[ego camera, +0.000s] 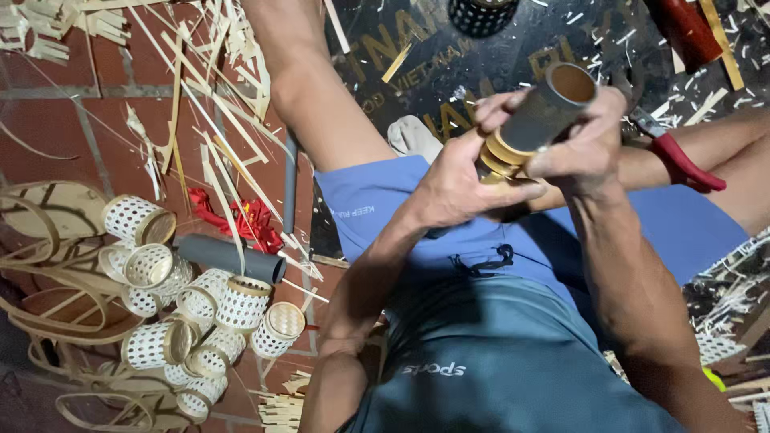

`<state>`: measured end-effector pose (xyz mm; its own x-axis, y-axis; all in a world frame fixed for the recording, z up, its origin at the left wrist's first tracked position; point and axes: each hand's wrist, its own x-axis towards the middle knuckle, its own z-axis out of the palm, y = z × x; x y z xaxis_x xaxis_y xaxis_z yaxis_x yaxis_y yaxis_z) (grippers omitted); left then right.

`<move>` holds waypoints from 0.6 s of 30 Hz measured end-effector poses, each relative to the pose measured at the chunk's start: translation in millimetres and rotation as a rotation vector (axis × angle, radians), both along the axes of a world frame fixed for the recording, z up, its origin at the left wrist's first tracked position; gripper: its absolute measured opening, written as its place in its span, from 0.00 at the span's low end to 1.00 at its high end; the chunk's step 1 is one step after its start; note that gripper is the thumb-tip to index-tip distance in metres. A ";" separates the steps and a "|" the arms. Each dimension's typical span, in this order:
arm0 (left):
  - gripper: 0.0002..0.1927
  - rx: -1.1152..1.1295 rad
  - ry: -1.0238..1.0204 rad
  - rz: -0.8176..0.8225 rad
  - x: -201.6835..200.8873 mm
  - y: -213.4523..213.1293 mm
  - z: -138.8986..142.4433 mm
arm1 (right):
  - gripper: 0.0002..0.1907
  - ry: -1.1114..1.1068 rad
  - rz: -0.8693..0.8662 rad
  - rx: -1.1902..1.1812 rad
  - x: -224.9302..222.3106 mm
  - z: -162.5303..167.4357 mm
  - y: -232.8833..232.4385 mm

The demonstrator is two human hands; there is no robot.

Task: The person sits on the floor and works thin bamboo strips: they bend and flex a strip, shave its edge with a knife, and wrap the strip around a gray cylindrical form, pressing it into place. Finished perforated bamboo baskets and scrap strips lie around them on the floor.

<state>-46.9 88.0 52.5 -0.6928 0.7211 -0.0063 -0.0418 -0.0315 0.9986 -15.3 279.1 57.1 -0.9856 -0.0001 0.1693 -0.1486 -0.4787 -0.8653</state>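
Your left hand (457,180) is wrapped round the lower end of a grey tube (545,112), right where the tan bamboo bands (501,156) circle it, while your right hand (581,144) grips the tube's upper part, both held above your lap. Down on the brick floor (48,128) at the left edge sits a pile of little white woven cylinders (192,313), with another grey tube (228,256) lying beside them and bamboo slivers (200,120) scattered about.

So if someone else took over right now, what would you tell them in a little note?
Left hand: grips the bamboo strip rings wound round the grey tube.
Right hand: holds the tube itself, open end up.
Done: a pile of small woven baskets on the brick floor, beside a spare grey tube.
Left: the rings on the tube carry no weave yet. Red-handled pliers lie by the knee.
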 end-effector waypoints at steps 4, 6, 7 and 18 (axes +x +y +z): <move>0.30 -0.222 -0.236 0.013 -7.7 2.2 -5.2 | 0.27 -0.182 -0.049 0.067 -5.6 -11.5 -13.7; 0.35 -0.344 -0.055 0.083 -14.6 -1.5 1.1 | 0.32 -0.308 -0.127 0.145 -3.3 -15.1 -25.0; 0.38 -0.397 0.033 0.106 -16.9 -4.7 6.5 | 0.33 -0.350 -0.173 0.200 -1.6 -16.2 -32.3; 0.58 -0.736 -0.139 0.557 -15.6 -68.7 64.1 | 0.40 -0.138 0.150 0.161 -12.7 -2.5 -86.2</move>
